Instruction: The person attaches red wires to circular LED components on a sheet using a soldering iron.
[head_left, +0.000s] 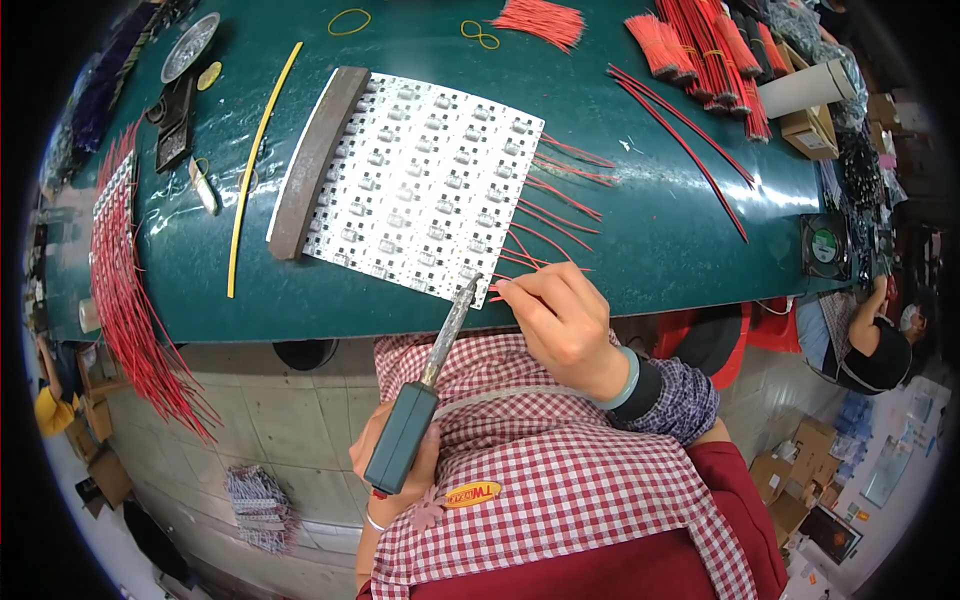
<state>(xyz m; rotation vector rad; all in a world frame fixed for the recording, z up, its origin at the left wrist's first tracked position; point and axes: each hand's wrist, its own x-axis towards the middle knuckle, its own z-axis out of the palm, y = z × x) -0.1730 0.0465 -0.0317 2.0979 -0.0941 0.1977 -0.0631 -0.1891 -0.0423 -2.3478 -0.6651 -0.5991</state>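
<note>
My left hand [395, 465] grips the green handle of a soldering iron [425, 385], whose metal tip rests at the near corner of a white panel of small circuit boards [420, 185]. My right hand [565, 320] pinches a thin red wire [505, 290] at that same corner, next to the iron's tip. Several red wires [560, 195] stick out along the panel's right edge. A brown metal bar [315, 160] lies across the panel's left edge on the green table [660, 230].
Bundles of red wires [700, 45] lie at the back right, and a row of wired boards [125, 280] hangs off the left edge. A yellow tube [258, 165], a metal dish [190, 45], a small fan [825, 245] and another seated person [870, 345] are around.
</note>
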